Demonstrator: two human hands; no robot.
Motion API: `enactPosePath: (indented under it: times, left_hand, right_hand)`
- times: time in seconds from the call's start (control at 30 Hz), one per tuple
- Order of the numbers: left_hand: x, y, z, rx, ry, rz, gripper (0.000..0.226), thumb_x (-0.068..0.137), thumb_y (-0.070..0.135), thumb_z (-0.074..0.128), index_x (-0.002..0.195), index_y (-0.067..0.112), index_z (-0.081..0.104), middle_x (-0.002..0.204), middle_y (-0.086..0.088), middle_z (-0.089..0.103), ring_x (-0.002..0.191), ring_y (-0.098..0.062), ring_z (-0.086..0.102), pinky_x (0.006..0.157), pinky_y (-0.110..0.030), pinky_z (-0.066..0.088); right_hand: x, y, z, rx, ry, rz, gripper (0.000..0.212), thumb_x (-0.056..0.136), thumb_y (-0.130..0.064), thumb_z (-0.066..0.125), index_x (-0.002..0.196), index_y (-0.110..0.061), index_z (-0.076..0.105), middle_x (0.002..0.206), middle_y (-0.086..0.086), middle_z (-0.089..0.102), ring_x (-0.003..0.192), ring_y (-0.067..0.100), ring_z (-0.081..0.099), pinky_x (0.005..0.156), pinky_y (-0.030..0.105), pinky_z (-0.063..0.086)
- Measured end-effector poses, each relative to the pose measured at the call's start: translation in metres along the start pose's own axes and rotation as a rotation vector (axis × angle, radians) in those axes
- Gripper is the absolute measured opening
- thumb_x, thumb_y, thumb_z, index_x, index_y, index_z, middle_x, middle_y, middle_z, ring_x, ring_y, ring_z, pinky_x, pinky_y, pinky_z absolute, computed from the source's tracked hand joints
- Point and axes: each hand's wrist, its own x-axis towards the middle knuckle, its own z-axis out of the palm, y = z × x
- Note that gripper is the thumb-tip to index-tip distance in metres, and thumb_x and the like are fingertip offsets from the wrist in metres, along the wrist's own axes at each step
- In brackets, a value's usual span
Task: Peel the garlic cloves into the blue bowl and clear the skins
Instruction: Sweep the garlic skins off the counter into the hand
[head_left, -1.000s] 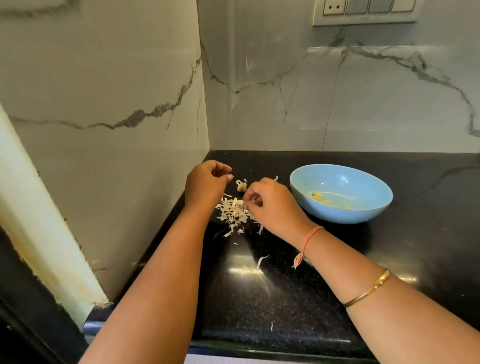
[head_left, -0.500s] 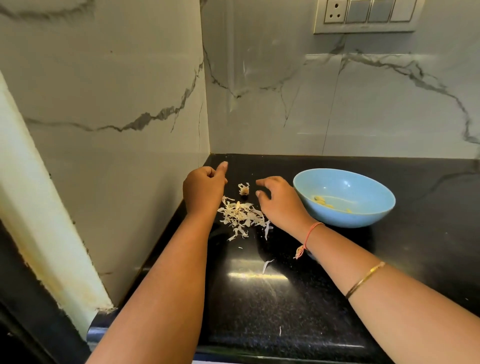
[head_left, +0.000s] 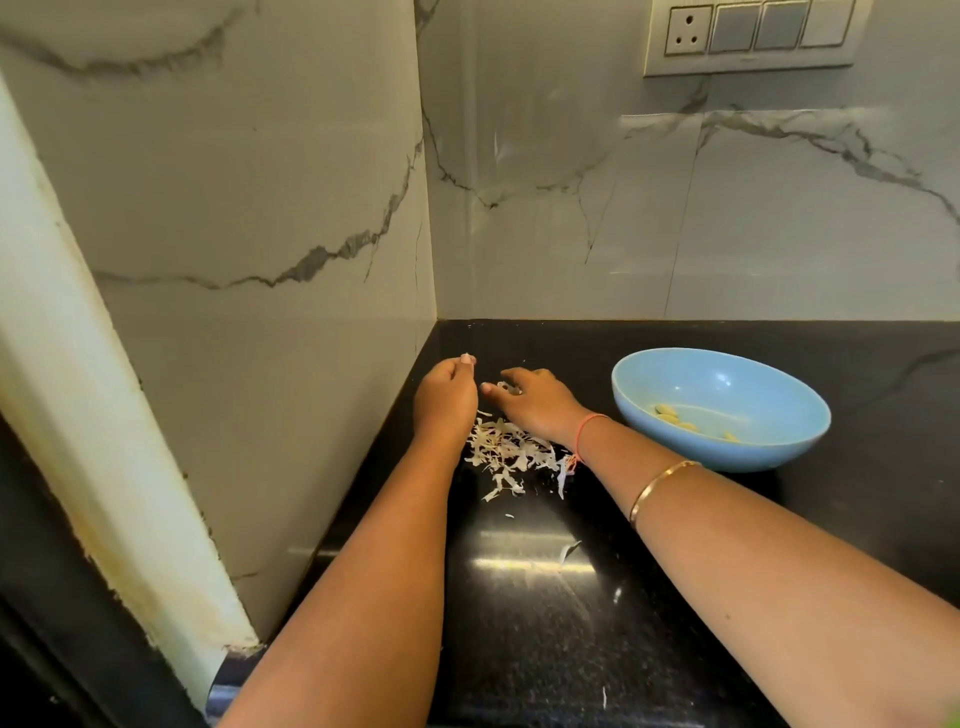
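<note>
My left hand (head_left: 447, 400) hovers over the black counter near the corner, its fingers curled in, and I can make out nothing in it. Just to its right, my right hand (head_left: 537, 402) reaches down, thumb and fingers closing round a small pale garlic piece (head_left: 506, 387). A heap of dry white garlic skins (head_left: 506, 452) lies under and in front of both wrists. The blue bowl (head_left: 779, 447) stands to the right of my right hand, with a few peeled cloves (head_left: 675, 418) in its bottom.
Marble walls meet in a corner right behind my hands. Stray skin flakes (head_left: 567, 551) lie nearer the counter's front edge. A switch panel (head_left: 748, 36) hangs on the back wall. A cream door frame (head_left: 78, 415) runs down the left.
My right hand has moved left onto the garlic piece behind the skin heap. The left hand's raised finger has curled in. The view has tilted down a little.
</note>
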Motion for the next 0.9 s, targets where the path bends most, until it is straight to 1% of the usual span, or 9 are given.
enactPosePath:
  times: [0.13,0.2,0.27,0.4,0.47,0.57,0.7,0.83,0.9]
  left_hand:
    - [0.001,0.0,0.0,-0.005,-0.024,-0.026,0.037,0.102,0.031,0.035,0.122,0.013,0.06,0.123,-0.006,0.06,0.114,-0.023,0.055,0.098,-0.038,0.043]
    - [0.001,0.0,0.0,-0.018,-0.035,-0.041,0.037,0.101,0.033,0.036,0.118,0.013,0.063,0.123,-0.008,0.061,0.113,-0.023,0.055,0.101,-0.043,0.042]
    - [0.001,0.001,0.0,-0.031,-0.043,-0.06,0.036,0.101,0.036,0.037,0.109,0.015,0.065,0.116,-0.007,0.064,0.108,-0.022,0.057,0.1,-0.043,0.044]
    - [0.001,0.0,0.0,-0.058,-0.036,-0.073,0.037,0.101,0.038,0.036,0.093,0.018,0.066,0.104,-0.004,0.066,0.102,-0.021,0.059,0.091,-0.037,0.045]
    - [0.001,-0.001,0.001,-0.086,-0.035,-0.065,0.042,0.101,0.039,0.033,0.098,0.015,0.067,0.111,-0.005,0.066,0.106,-0.02,0.059,0.089,-0.035,0.044]
    - [0.0,-0.001,0.003,-0.089,-0.054,-0.057,0.048,0.102,0.041,0.029,0.106,0.013,0.068,0.118,-0.004,0.064,0.11,-0.018,0.057,0.082,-0.03,0.038]
    - [-0.001,0.001,0.004,-0.151,-0.171,-0.104,0.052,0.102,0.044,0.026,0.099,0.012,0.067,0.117,-0.008,0.065,0.106,-0.018,0.061,0.094,-0.033,0.042]
    - [-0.003,0.004,0.0,-0.241,-0.231,-0.146,0.055,0.101,0.046,0.026,0.088,0.011,0.066,0.105,-0.01,0.069,0.092,-0.017,0.066,0.087,-0.029,0.049]
    - [-0.001,0.004,0.0,-0.258,-0.189,-0.146,0.055,0.1,0.047,0.026,0.089,0.01,0.066,0.105,-0.009,0.069,0.095,-0.019,0.066,0.091,-0.032,0.049]
  right_hand:
    - [-0.008,-0.009,0.009,0.015,-0.05,-0.163,0.042,0.096,-0.04,0.04,0.123,-0.014,0.058,0.107,0.008,0.064,0.099,0.024,0.059,0.089,0.042,0.047]
    - [-0.018,-0.011,0.009,0.08,-0.076,-0.227,0.032,0.098,-0.029,0.039,0.112,-0.01,0.06,0.083,0.003,0.06,0.074,0.019,0.056,0.069,0.032,0.045]
    - [-0.029,-0.013,0.007,0.169,-0.12,-0.252,0.022,0.099,-0.022,0.037,0.107,-0.014,0.056,0.077,-0.004,0.056,0.065,0.009,0.052,0.06,0.022,0.04]
    - [-0.049,-0.011,-0.007,0.302,-0.079,-0.302,0.037,0.1,-0.019,0.037,0.137,-0.019,0.041,0.128,-0.003,0.054,0.116,0.01,0.051,0.092,0.025,0.042]
    - [-0.052,-0.006,-0.017,0.261,0.009,-0.272,0.039,0.101,-0.023,0.036,0.14,-0.019,0.039,0.13,-0.001,0.051,0.122,0.014,0.047,0.089,0.022,0.039]
    - [-0.051,0.01,-0.023,0.13,0.001,-0.12,0.045,0.101,-0.034,0.031,0.139,-0.011,0.04,0.14,0.009,0.046,0.13,0.024,0.042,0.102,0.031,0.033]
    - [-0.057,0.016,-0.014,0.0,-0.061,-0.114,0.045,0.102,-0.035,0.027,0.126,-0.006,0.05,0.132,0.013,0.053,0.126,0.029,0.044,0.11,0.046,0.027]
    - [-0.071,0.015,-0.023,0.263,-0.198,-0.188,0.042,0.102,-0.03,0.033,0.142,-0.019,0.036,0.142,0.0,0.044,0.131,0.015,0.039,0.102,0.022,0.027]
    - [-0.077,0.019,-0.032,0.326,-0.242,-0.178,0.05,0.099,-0.036,0.038,0.146,-0.023,0.026,0.149,-0.002,0.035,0.135,0.011,0.034,0.101,0.019,0.026]
